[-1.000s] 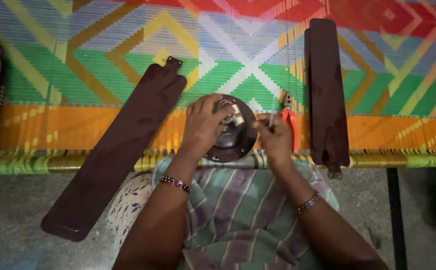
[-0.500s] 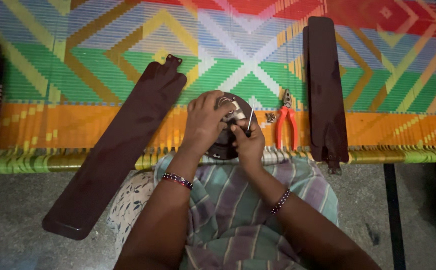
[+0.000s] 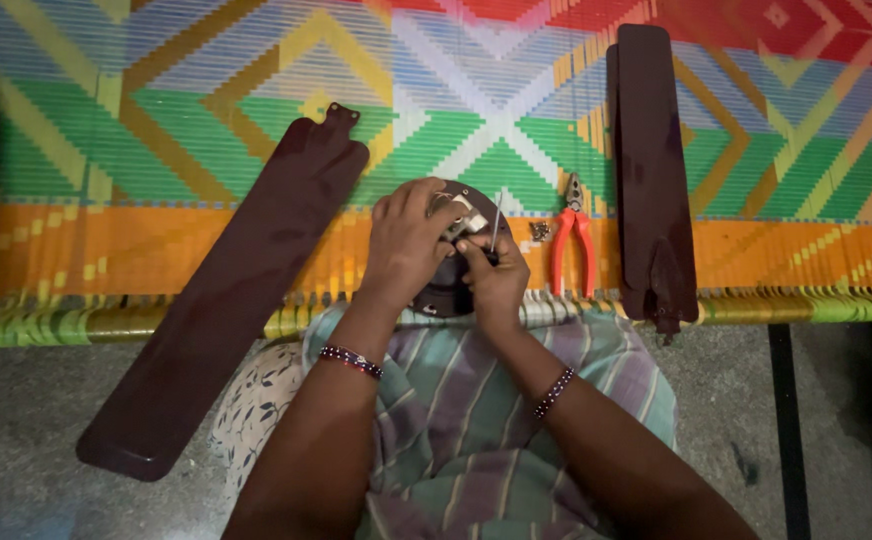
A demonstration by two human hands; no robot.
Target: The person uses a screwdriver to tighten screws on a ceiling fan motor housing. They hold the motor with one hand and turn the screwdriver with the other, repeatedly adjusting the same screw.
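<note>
Dark fan hub (image 3: 456, 290) mostly hidden by left hand (image 3: 408, 245) & right hand (image 3: 496, 280)

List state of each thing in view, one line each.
left hand: fingers gripping the fan motor hub
right hand: pinching a thin metal tool, upright over the hub
fan motor hub: flat on the woven cot, blades off
left fan blade: detached, overhanging the cot edge
right fan blades: detached, stacked
pliers: lying unused
screws: loose
</note>
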